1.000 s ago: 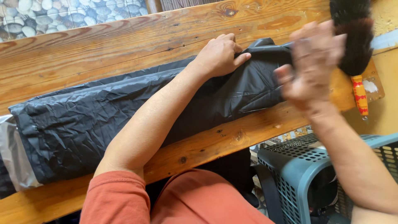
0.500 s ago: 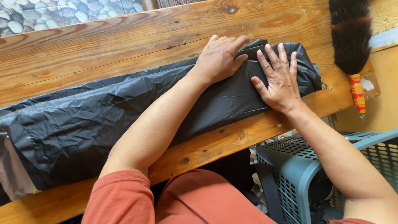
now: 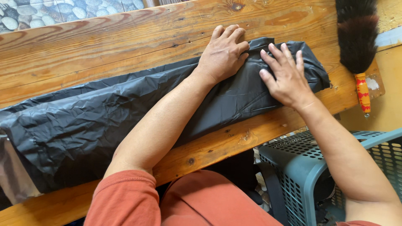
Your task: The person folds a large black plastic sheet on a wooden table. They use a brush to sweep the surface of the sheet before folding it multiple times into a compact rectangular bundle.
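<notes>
Black plastic bag point(image 3: 104, 121) lies lengthwise across the wooden table point(image 3: 104, 46), both palms flat at its upper-right end, left hand point(image 3: 222, 52) and right hand point(image 3: 284, 75) spread; pressing evenly should keep it smooth.

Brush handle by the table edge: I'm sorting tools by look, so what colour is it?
The brush handle is red with yellow bands, seen in the head view.
</notes>
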